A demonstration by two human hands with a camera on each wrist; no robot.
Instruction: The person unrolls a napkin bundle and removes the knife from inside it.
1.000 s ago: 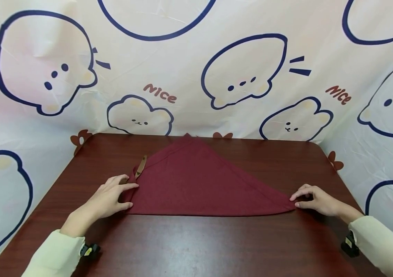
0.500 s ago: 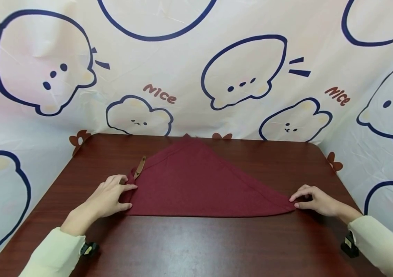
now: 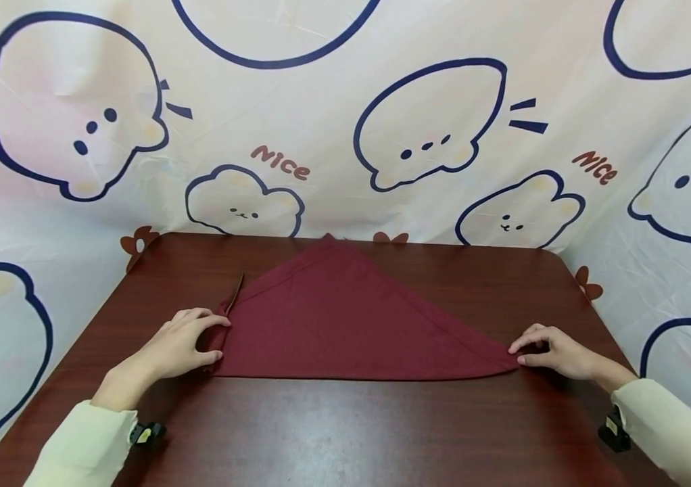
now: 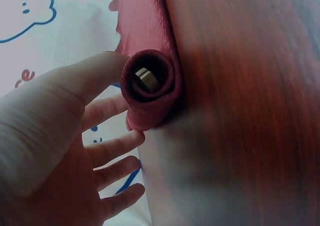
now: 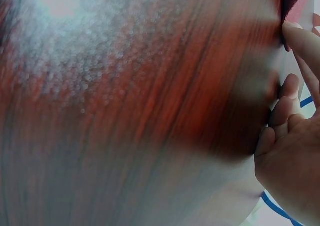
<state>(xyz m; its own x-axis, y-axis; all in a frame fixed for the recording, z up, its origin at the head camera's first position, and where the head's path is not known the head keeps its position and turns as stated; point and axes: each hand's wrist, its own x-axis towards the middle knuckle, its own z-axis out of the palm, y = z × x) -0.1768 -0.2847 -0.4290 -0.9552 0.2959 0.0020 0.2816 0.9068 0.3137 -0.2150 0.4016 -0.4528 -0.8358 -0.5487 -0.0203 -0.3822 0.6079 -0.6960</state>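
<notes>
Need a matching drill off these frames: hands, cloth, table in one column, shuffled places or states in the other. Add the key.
1. left hand
2. right hand
3. cloth
4. table

A. maroon, rolled up at one end
B. at an unrolled corner
C. wood-grained, underneath
D. at the rolled end

Pairs: 1-D, 2-B, 3-A, 4-C

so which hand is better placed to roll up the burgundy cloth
Probably the left hand: it grips the rolled end of the burgundy cloth, while the right hand pinches the unrolled opposite corner.
</notes>
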